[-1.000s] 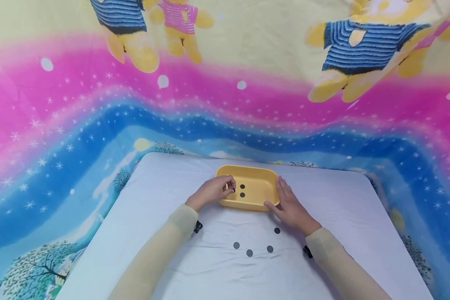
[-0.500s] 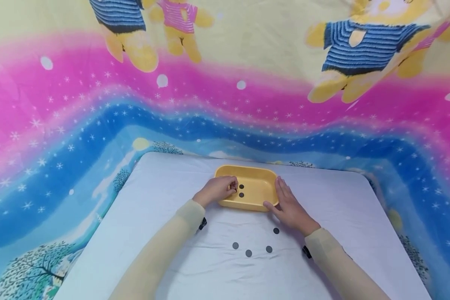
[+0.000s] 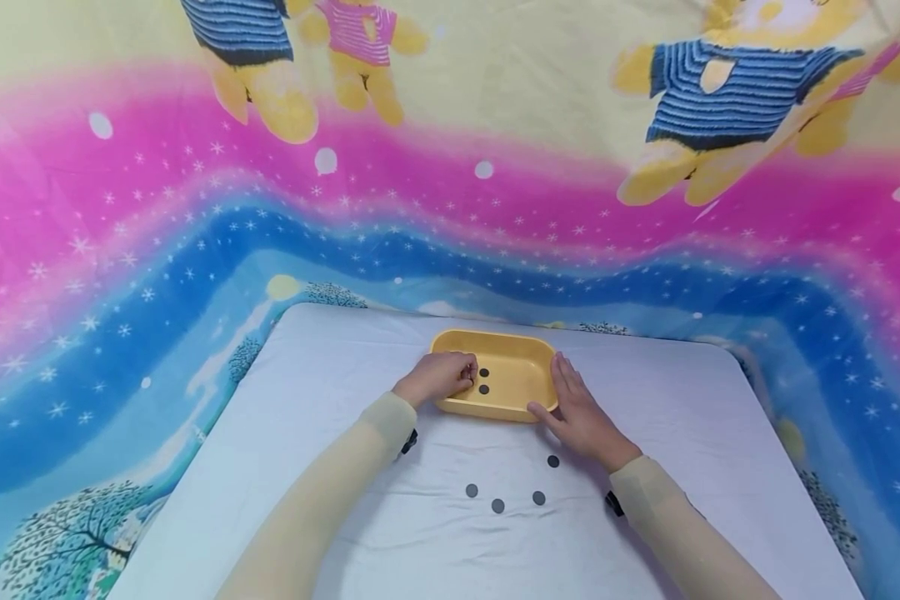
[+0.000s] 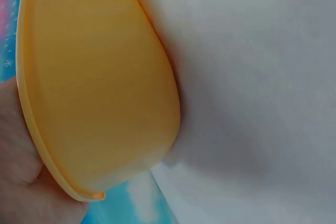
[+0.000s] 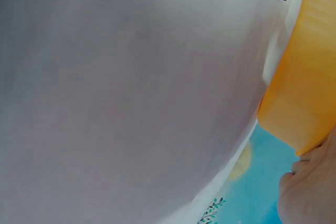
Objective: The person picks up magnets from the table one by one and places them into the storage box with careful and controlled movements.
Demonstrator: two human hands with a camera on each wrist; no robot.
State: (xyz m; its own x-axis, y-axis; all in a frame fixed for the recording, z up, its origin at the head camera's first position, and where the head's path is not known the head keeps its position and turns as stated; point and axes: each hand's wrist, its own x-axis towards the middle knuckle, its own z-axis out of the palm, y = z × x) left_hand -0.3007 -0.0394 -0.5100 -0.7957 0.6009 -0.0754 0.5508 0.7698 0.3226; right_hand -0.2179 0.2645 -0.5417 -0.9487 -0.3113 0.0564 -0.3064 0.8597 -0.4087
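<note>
Two tray discs [image 3: 483, 390], headcam only, left fingers [image 3: 467, 367] seemingly pinching another, right fingers [image 3: 565, 375] straight

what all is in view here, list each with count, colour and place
tray: 1, yellow, at the far side of the white surface
discs in the tray: 2, dark, on its floor left of centre
discs outside the tray: 4, dark grey, on the near side of it
white surface: 1, white, under the tray
printed cloth: pink, blue and cream with bears, behind and around the surface
wrist devices: 2, black, one by each cuff
sleeves: 2, pale cream, one per arm
left hand: 1, bare, over the tray's left end, seemingly pinching a mostly hidden dark piece
right hand: 1, bare, against the tray's right end
</note>
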